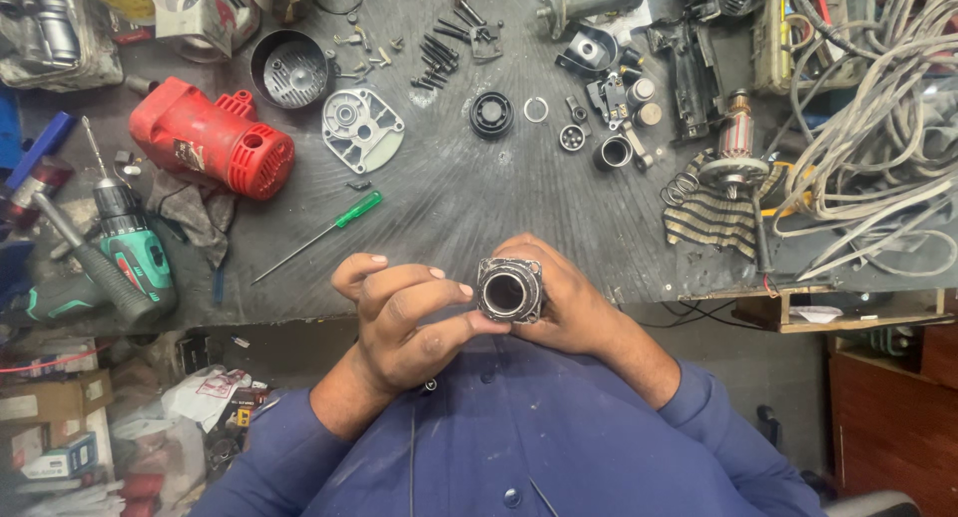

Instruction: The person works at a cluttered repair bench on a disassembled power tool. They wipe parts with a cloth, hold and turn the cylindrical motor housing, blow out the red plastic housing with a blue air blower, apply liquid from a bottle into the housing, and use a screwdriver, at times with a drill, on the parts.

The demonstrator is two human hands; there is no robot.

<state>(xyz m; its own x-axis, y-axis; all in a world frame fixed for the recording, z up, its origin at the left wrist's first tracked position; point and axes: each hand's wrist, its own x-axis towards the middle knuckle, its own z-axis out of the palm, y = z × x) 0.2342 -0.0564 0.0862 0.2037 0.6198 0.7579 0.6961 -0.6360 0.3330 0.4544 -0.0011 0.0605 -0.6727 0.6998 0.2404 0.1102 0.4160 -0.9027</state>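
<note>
Right hand (564, 302) is cupping the round metal housing (510, 290) from behind — bore facing the camera — while left hand (404, 322) fingers (451, 289) are pinching its left rim.

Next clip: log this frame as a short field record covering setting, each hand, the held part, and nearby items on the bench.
setting: cluttered dark workbench, seen from above
held part: round metal housing with dark bore, held above the bench's near edge
right hand: wraps the housing from behind
left hand: thumb and fingertips on its rim
nearby: green-handled screwdriver, red motor casing, grey cover plate, loose screws, green cordless drill
</note>
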